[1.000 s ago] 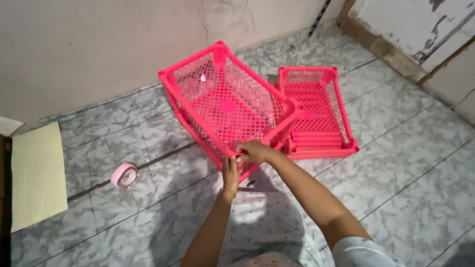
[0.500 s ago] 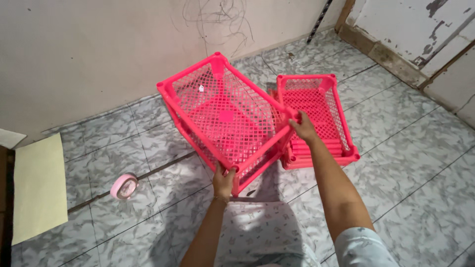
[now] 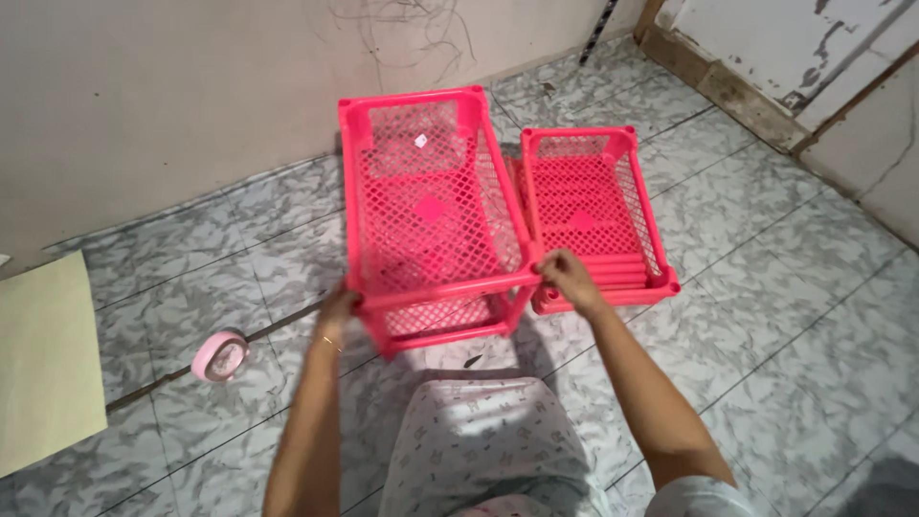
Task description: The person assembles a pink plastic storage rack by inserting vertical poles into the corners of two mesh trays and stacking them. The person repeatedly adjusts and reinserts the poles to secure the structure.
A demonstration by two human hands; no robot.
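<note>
The pink crate sits at the centre of the view, open side up and tipped toward the person, its near rim raised off the grey tile floor. The left hand is closed around the near rim at its seven o'clock corner, and the right hand pinches the same rim at the five o'clock corner, fingers curled over the edge. Just beside it at three o'clock lies a stack of pink crates, nested and resting flat, its near edge close to the right hand. A roll of pink tape lies on the tiles at nine o'clock, well apart, with a pale yellow sheet beyond it. A wall runs behind at twelve o'clock. With only the near rim held, the crate could swing and knock its side against the stack, or slip if either grip loosens.
</note>
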